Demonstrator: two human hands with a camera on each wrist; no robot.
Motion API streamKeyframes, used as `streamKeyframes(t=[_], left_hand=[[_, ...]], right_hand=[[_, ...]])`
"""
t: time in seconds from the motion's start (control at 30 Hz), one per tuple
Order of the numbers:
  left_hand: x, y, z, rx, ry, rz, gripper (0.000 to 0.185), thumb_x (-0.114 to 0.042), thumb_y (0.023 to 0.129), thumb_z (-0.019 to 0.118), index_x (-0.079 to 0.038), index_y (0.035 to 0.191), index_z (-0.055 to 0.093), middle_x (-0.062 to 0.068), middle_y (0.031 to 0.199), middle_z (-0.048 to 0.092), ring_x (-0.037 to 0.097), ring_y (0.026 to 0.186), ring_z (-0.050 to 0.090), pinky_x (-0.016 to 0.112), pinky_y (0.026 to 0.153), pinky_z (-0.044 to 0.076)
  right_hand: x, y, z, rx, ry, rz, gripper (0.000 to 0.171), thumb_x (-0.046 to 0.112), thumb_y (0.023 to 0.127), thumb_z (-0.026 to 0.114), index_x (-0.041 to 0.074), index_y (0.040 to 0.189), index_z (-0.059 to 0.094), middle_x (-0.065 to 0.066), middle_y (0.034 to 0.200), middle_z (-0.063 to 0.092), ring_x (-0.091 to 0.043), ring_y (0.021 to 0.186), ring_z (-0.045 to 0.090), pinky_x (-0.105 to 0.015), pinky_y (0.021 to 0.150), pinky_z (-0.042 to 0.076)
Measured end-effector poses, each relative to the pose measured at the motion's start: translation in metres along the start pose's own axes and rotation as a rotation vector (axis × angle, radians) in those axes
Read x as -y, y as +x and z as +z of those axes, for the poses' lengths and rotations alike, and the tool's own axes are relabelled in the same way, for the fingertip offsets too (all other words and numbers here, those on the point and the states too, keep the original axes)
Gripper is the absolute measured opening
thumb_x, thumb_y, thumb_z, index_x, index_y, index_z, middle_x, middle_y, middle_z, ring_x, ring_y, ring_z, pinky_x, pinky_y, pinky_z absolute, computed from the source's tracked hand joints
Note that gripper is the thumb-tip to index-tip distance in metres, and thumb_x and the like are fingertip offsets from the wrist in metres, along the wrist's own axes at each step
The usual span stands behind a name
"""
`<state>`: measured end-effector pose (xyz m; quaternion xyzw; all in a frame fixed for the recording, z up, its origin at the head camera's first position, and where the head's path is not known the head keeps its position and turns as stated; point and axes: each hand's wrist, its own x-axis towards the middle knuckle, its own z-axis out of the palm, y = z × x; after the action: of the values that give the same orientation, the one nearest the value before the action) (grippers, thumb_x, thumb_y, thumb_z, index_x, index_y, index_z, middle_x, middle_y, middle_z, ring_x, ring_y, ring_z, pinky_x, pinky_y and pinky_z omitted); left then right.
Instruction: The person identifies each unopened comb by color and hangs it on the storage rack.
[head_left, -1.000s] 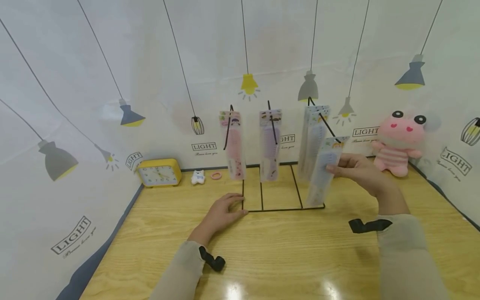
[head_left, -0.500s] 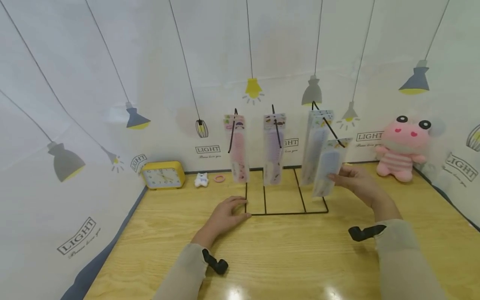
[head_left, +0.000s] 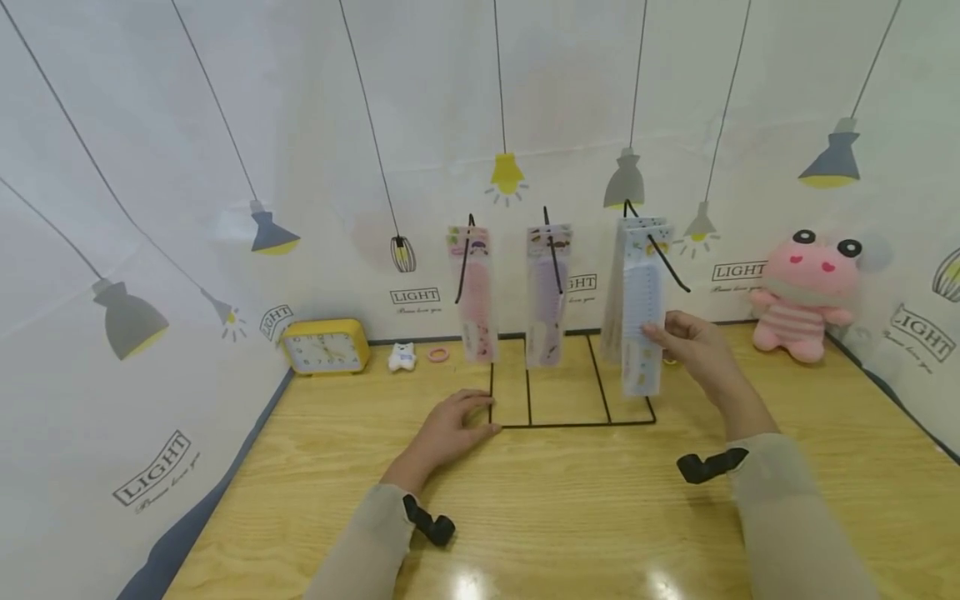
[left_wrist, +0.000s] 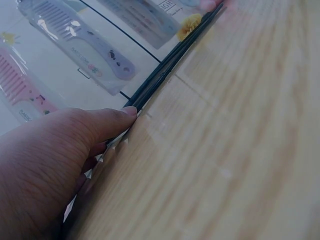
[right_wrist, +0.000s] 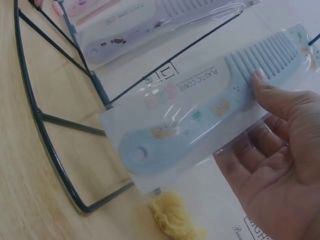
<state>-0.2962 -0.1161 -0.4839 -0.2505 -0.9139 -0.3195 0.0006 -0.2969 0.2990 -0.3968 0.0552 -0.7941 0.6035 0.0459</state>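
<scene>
Pinching the packaged pale blue plastic comb (right_wrist: 200,107) between thumb and fingers, the right hand (head_left: 693,346) steadies it on the black wire rack (head_left: 592,392); the left hand (head_left: 446,433) presses flat, fingers together, on the rack's base.

The comb (right_wrist: 200,107) in the right hand (head_left: 693,346) is pale blue with small pastel spots. Other combs are pink (head_left: 472,292) and lilac (head_left: 546,292). The rack (head_left: 570,421) is black, the table (head_left: 570,508) is light wood, and the clock (head_left: 324,346) is yellow.

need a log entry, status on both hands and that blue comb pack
Left hand flat on table, fingertips at black wire rack base. Right hand pinches blue comb pack, hanging on the right hook. Nothing blocking.
</scene>
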Motion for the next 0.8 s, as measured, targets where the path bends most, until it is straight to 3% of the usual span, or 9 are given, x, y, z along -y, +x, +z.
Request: streamKeyframes(t=[0.2,0.63,0.8], left_hand=[[0.0002,-0.0014,0.0004,0.002,-0.005,-0.006,0.054,-0.048,0.093,0.070,-0.021,0.139,0.062,-0.004,0.147,0.052,0.023,0.139,0.044,0.047,0.116,0.035],[0.0024,-0.0021,-0.0001,0.014,0.005,-0.030,0.055,-0.050,0.093,0.069,-0.024,0.141,0.061,-0.008,0.147,0.051,0.019,0.140,0.042,0.045,0.116,0.035],[0.0047,-0.0027,-0.0009,0.007,0.009,-0.026,0.055,-0.051,0.093,0.069,-0.024,0.140,0.061,-0.008,0.147,0.051,0.020,0.140,0.043,0.045,0.116,0.035]], right_hand=[[-0.0068,0.0024,-0.0017,0.035,0.002,0.033,0.057,0.045,0.099,0.062,0.003,0.137,0.054,0.018,0.107,0.070,-0.008,0.096,0.063,-0.026,0.076,0.052],[-0.0061,0.0025,0.0000,0.050,-0.026,0.030,0.065,0.050,0.099,0.059,0.002,0.142,0.050,0.012,0.118,0.068,-0.008,0.104,0.062,-0.026,0.084,0.052],[-0.0073,0.0056,0.0020,0.051,-0.016,0.015,0.063,0.049,0.099,0.059,0.000,0.138,0.051,0.017,0.110,0.068,-0.007,0.100,0.063,-0.026,0.081,0.054]])
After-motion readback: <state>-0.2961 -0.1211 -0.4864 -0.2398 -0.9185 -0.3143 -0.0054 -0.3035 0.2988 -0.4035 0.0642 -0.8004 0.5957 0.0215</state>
